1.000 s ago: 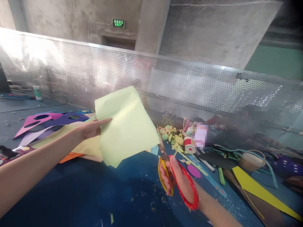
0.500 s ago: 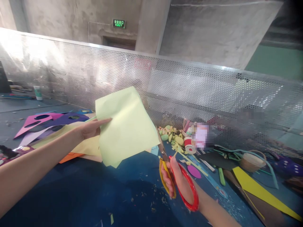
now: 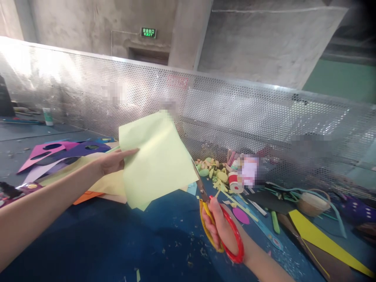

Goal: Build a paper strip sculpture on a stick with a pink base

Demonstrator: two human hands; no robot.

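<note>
My left hand (image 3: pixel 117 160) grips the left edge of a pale green sheet of paper (image 3: pixel 158 152), its index finger lying over the front and the other fingers partly behind. The sheet is held up above the blue table, its lower edge cut unevenly. Through the handles of a pair of scissors (image 3: pixel 202 190), one red and one yellow, my right hand (image 3: pixel 219 221) has its thumb and fingers hooked. The blades sit at the sheet's right edge, with the handles close together.
Coloured paper with cut-out holes (image 3: pixel 53 150) lies at left. Beyond the scissors are small paper pieces (image 3: pixel 217 172), a red and white roll (image 3: pixel 235 182), a purple oval (image 3: pixel 241 215), a yellow strip (image 3: pixel 326 239) and a small basket (image 3: pixel 313 203). A perforated metal panel (image 3: pixel 235 117) stands behind.
The scissor handles have come closer together as my right hand tightened. My left hand and the sheet stay in nearly the same place.
</note>
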